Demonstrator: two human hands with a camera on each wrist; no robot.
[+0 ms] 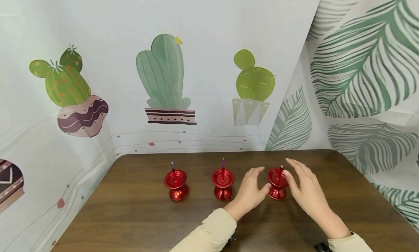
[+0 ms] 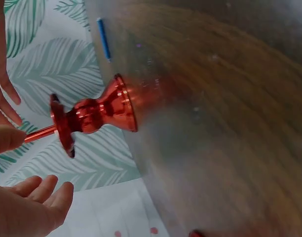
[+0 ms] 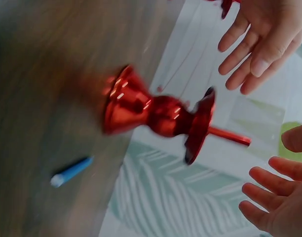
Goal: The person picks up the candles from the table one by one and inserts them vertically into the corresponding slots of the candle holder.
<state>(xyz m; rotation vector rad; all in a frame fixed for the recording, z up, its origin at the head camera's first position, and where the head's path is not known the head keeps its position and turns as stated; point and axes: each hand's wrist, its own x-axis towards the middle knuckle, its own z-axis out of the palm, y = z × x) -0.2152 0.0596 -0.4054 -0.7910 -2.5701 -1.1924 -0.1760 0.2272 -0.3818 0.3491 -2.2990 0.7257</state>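
A red metallic candle holder (image 1: pixel 277 188) stands upright at the right of the row in the head view. A bare thin red tube (image 3: pixel 230 136) rises from its dish. To its left is my left hand (image 1: pixel 250 188), fingers spread and slightly bent, holding nothing. My right hand (image 1: pixel 309 190) stands on the other side, likewise loosely bent and holding nothing. In the right wrist view both hands are apart from the holder. A slim blue stick (image 3: pixel 72 171), perhaps a candle, lies on the table beside that holder; the head view does not show it.
Left of the hands stand two matching red holders: the middle one (image 1: pixel 223 193) bears a purple candle (image 1: pixel 223 163), the far left one (image 1: pixel 178 193) a blue candle (image 1: pixel 172 166). All are on a dark wooden table (image 1: pixel 131 208). Printed cloth (image 1: pixel 209 74) hangs behind the table.
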